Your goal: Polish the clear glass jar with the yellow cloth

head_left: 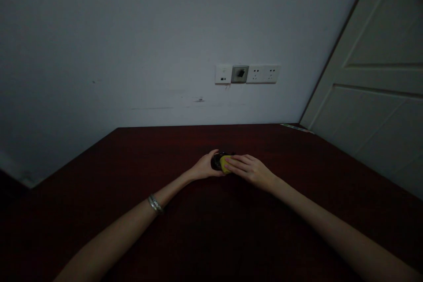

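Observation:
My left hand point(203, 168) is curled around the left side of a small dark, glossy, rounded object point(215, 162), its thumb and fingers apart on either side. The object's exact kind is too dark to make out. Against its right side, my right hand point(250, 169) presses a yellow sponge or folded cloth point(225, 165), fingers laid over it. Part of the dark object is hidden behind the yellow piece and the fingers. Both hands meet low over the dark red table point(165, 145). A silver bangle point(155, 204) circles my left wrist.
A pale wall point(148, 44) rises behind the table, with a row of sockets and switches point(262, 74) on it. At the right stands a white panelled door point(373, 110). A thin patterned strip point(294, 127) lies at the table's far right corner.

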Tool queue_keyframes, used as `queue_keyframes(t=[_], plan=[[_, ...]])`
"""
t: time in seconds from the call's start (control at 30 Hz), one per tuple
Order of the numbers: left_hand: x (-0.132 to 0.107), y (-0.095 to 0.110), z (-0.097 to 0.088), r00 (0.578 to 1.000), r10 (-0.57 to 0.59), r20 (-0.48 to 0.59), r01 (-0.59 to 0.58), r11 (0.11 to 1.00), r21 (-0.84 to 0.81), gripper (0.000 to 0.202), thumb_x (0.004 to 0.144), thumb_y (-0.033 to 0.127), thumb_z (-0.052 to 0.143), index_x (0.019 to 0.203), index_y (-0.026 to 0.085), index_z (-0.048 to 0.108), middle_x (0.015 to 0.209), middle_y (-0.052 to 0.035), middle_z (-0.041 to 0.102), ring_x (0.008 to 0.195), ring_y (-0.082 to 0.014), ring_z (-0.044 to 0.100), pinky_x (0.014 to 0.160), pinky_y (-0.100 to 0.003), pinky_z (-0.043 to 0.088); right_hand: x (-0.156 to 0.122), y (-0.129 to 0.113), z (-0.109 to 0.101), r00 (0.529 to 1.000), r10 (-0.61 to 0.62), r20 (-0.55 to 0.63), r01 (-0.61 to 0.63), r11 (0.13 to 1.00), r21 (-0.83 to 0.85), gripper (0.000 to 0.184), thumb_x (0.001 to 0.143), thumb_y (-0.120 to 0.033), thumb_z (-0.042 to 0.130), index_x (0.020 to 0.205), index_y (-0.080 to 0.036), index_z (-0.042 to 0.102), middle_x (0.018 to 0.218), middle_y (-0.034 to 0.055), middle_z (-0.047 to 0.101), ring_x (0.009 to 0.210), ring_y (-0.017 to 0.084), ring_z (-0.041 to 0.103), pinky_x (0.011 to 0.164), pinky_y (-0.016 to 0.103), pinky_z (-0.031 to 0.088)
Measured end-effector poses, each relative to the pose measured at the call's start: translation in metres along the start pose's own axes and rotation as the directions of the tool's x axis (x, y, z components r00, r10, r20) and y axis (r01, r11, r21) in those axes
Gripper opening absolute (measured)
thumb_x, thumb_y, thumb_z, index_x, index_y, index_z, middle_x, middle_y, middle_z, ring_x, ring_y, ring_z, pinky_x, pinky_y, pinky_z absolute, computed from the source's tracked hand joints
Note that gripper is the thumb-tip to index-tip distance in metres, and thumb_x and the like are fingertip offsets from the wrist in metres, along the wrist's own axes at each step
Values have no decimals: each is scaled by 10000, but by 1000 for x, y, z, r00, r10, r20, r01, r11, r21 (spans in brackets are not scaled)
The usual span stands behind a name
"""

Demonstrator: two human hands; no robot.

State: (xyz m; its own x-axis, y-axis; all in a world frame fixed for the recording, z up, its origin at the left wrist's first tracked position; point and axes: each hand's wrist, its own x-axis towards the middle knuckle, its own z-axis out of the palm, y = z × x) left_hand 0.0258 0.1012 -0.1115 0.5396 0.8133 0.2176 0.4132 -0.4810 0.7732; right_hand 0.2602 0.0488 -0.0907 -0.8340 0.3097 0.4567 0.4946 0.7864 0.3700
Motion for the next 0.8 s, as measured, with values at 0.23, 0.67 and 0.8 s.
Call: queue_keyframes(t=[0.23,0.67,0.8], plan=[[-3,5,-4,1000,-2,5,2,1000,1,962,539,376,819,1359,150,369,1311,-177,529,1204,-324,511,1017,-468,393,-18,11,11,993,107,-53,-104,993,49,382,930,-165,471,1310,-186,505,1325,118,559,1234,254,499,915,456,491],[-5,17,-6,1000,-17,0,17,1000,-2,957,542,340,820,1367,153,373,1315,-186,530,1234,-332,488,1031,-483,373,-21,10,13,896,417,-152,-384,901,203,488,830,-35,464,1261,-240,562,1230,75,635,1076,216,602,876,414,548],[-5,17,-6,1000,-8,1,8,1000,-3,959,549,360,818,1371,155,368,1305,-180,539,1228,-330,493,1028,-484,378,-21,8,13,846,506,-169,-456,850,264,515,828,-48,449,1297,-246,526,1252,75,618,1099,225,597,903,443,536]])
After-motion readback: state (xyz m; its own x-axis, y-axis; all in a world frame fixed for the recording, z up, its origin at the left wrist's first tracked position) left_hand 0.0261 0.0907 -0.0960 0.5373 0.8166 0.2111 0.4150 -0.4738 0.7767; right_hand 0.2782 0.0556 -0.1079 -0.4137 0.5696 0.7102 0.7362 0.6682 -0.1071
